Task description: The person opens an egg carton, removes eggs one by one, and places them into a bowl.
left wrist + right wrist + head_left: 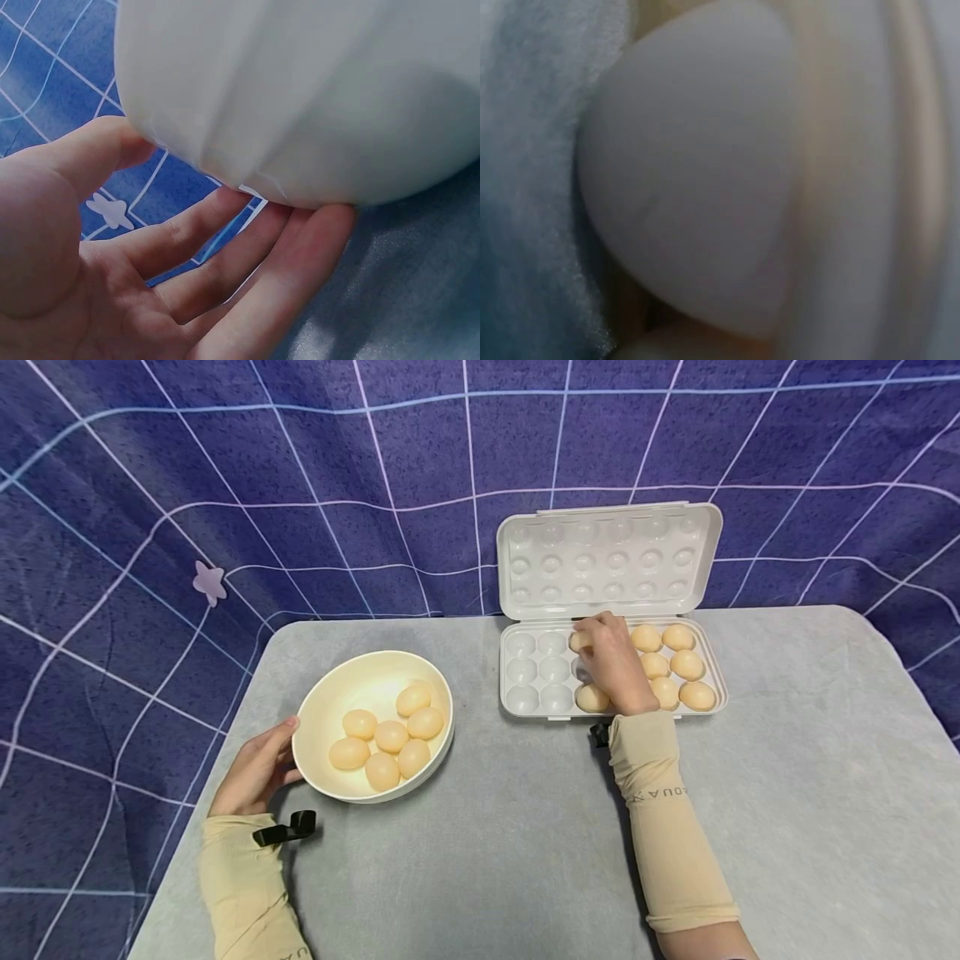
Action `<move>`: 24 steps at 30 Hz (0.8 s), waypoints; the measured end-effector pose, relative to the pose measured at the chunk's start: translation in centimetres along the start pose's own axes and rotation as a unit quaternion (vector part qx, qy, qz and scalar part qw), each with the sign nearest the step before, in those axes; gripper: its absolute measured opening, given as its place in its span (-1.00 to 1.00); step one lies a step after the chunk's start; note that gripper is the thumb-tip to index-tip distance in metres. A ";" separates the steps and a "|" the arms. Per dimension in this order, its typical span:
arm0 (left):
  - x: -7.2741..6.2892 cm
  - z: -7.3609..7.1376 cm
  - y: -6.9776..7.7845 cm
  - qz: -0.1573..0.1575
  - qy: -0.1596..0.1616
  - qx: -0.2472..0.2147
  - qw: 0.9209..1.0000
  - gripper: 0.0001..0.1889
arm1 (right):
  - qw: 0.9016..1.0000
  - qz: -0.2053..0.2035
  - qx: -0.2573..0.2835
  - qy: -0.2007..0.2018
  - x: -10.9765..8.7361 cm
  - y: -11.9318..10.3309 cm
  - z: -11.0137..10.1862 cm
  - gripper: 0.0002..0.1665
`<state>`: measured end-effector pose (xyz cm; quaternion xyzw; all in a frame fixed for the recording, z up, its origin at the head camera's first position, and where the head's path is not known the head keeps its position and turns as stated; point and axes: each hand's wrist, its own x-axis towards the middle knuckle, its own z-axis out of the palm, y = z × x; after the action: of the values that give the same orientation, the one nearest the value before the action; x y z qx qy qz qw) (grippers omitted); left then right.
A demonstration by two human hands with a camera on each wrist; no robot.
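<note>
At the far left, a white star (209,583) is seen against the blue gridded cloth (315,452) by which the grey tabletop (487,860) is backed. A beige left sleeve (243,885) is worn below the left hand (257,770), and a black clip (302,822) is carried at that wrist. The thumb is spread well apart from the slightly bent fingers, and the bowl (322,710) is touched by their tips along its outer left side (the palm is kept off it, as the left wrist view shows). Seven eggs (391,737) are held in the bowl, mostly gathered towards its near and right sides.

Farther right, the carton (521,671) is set near the back edge, its lid (611,560) raised and tilted back. An egg (578,642) in the back row, third from the left, is pinched by the bent fingers of the right hand (617,667). Another is seated below it in the front row, and the two rightmost columns are filled; the column between is partly hidden by the hand. The right wrist view is blurred, a rounded egg being shown close up. The forearm is covered by a beige right sleeve (675,852).
</note>
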<state>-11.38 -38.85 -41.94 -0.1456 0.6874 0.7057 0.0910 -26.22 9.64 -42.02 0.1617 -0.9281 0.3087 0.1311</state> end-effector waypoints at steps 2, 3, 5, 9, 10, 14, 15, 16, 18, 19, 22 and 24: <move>0.0 0.0 -0.1 0.002 0.000 -0.001 1.000 -0.84 | 1.000 0.003 0.003 0.005 0.0 0.0 -0.1 -0.63; 0.0 0.0 -0.1 0.002 0.000 -0.001 1.000 -0.84 | 1.000 0.006 0.005 0.006 0.0 0.0 -0.1 -0.62; 0.0 0.0 -0.1 0.001 0.000 -0.001 1.000 -0.84 | 1.000 0.010 0.008 0.007 -0.1 0.0 -0.2 -0.61; 0.1 -0.1 -0.1 -0.002 0.003 -0.001 1.000 -0.85 | 1.000 0.014 0.013 0.006 -0.1 0.1 -0.2 -0.60; 0.1 -0.1 -0.1 -0.003 0.003 -0.001 1.000 -0.85 | 1.000 0.015 0.013 0.006 -0.1 0.1 -0.2 -0.60; 0.1 -0.1 -0.1 -0.003 0.003 -0.001 1.000 -0.85 | 1.000 0.014 0.015 0.011 -0.1 0.3 -0.2 -0.62; 0.1 -0.1 -0.1 -0.002 0.003 -0.001 1.000 -0.85 | 1.000 0.014 0.015 0.012 -0.1 0.3 -0.2 -0.62; 0.1 -0.1 -0.1 -0.002 0.003 -0.001 1.000 -0.85 | 1.000 0.013 0.016 0.013 -0.1 0.3 -0.2 -0.62; 0.1 -0.1 -0.1 -0.003 0.004 -0.001 1.000 -0.85 | 1.000 0.011 0.015 0.013 -0.1 0.3 -0.2 -0.62; 0.1 -0.1 -0.1 -0.004 0.004 -0.001 1.000 -0.84 | 1.000 0.012 0.016 0.012 -0.1 0.3 -0.2 -0.62; 0.1 -0.1 -0.1 -0.005 0.005 0.000 1.000 -0.83 | 1.000 0.015 0.018 0.009 -0.1 0.2 -0.2 -0.63; 0.1 -0.1 0.0 -0.005 0.005 0.000 1.000 -0.83 | 1.000 0.019 0.019 0.007 -0.1 0.2 -0.3 -0.63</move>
<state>-11.43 -38.94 -42.00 -0.1527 0.6870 0.7047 0.0905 -26.17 9.98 -41.97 0.1446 -0.9239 0.3301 0.1282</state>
